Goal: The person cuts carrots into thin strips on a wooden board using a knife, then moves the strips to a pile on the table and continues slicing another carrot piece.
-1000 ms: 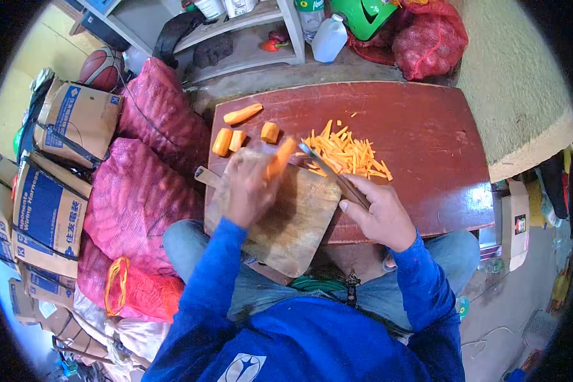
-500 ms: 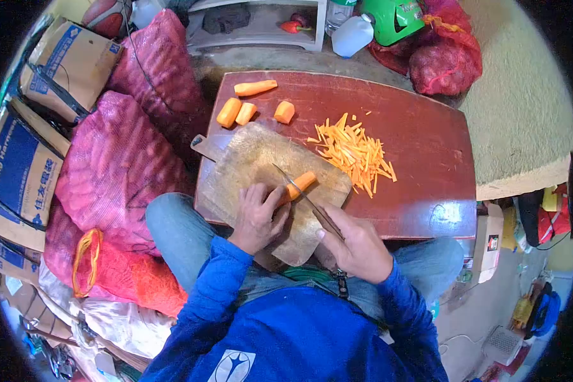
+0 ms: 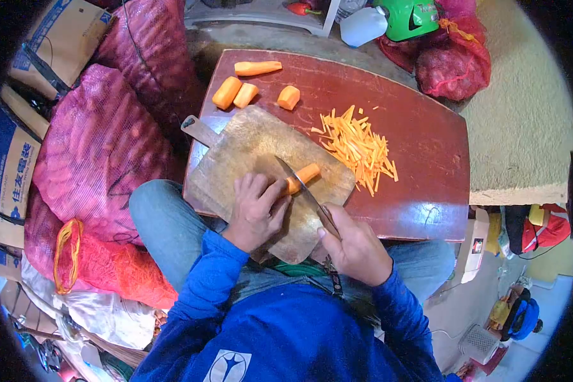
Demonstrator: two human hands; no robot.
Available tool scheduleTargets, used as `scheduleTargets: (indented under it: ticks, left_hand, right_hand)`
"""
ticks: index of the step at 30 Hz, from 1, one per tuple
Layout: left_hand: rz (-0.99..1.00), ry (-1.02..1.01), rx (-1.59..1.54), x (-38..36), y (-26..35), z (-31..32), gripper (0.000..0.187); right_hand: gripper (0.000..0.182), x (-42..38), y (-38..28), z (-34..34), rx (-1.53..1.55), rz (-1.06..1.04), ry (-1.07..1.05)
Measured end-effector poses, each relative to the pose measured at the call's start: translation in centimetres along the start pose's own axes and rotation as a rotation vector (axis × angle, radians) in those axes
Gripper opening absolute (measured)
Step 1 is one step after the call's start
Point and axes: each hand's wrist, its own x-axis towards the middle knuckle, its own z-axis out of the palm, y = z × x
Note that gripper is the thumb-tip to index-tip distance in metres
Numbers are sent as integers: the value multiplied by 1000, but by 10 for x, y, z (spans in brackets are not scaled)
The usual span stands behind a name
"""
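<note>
My left hand [image 3: 256, 209] holds a peeled carrot piece [image 3: 307, 173] down on the wooden cutting board [image 3: 251, 143], its fingers bent over the near end. A knife [image 3: 304, 190] crosses the carrot, its handle gripped by my right hand [image 3: 355, 247]. Right of the board lies a heap of thin carrot sticks [image 3: 360, 148]. Beyond the board sit a long carrot [image 3: 258, 68], a thick chunk [image 3: 226, 92], a smaller chunk [image 3: 246, 95] and a separate chunk [image 3: 289, 97].
The board rests on a red table [image 3: 420, 165]. Large mesh sacks [image 3: 105, 156] and cardboard boxes [image 3: 67, 41] stand at the left. Behind the table are a white jug [image 3: 363, 27], a green container [image 3: 411, 18] and a red mesh bag [image 3: 453, 70].
The whole view has shifted slightly with the head. Both hands keep their holds, and the knife stays across the carrot.
</note>
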Motion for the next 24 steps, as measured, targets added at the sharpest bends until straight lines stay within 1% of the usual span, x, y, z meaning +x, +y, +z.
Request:
scheduleTargets:
  ticks: [2, 7, 8, 10, 11, 12, 13, 14, 15, 18, 20, 22, 23, 24]
  left_hand:
    - [7, 35, -3, -2, -2, 3, 38]
    - [-89, 42, 37, -1, -5, -6, 34]
    - [-86, 38, 41, -1, -5, -7, 34]
    - [-57, 79, 35, 0, -6, -4, 31]
    - [-59, 62, 42, -1, -6, -1, 31]
    - [-40, 99, 67, -1, -8, 2, 31]
    - [-19, 132, 90, -3, -11, 3, 31]
    - [-18, 115, 95, -6, -12, 2, 31]
    - [-22, 111, 108, -6, -12, 3, 31]
    - [-30, 122, 117, -6, -18, 11, 33]
    - [-31, 140, 171, -8, -21, 15, 33]
    - [-27, 128, 166, -10, -19, 14, 34]
    - [-41, 112, 193, -11, -20, 14, 37]
    - [-54, 103, 222, -9, -22, 13, 39]
  right_hand:
    - [37, 6, -1, -2, 16, 43, -42]
    - [32, 28, 2, 6, -46, 82, -111]
    - [32, 30, 0, 4, -41, 81, -108]
    - [32, 32, -5, 1, -138, 106, -146]
    - [28, 34, -4, 2, -111, 67, -81]
    - [28, 38, -2, 1, -91, 70, -82]
    - [28, 43, 1, 0, -90, 25, -80]
    - [28, 49, 2, -1, -93, -17, -75]
    - [27, 54, 0, -5, -98, 46, -138]
    - [26, 69, 7, -2, -135, -10, -163]
    - [27, 75, 1, -6, -143, 9, -165]
    - [29, 81, -3, -7, -228, 48, -207]
    - [31, 83, -10, -3, -161, 137, -227]
    - [31, 83, -11, -6, -165, 136, -216]
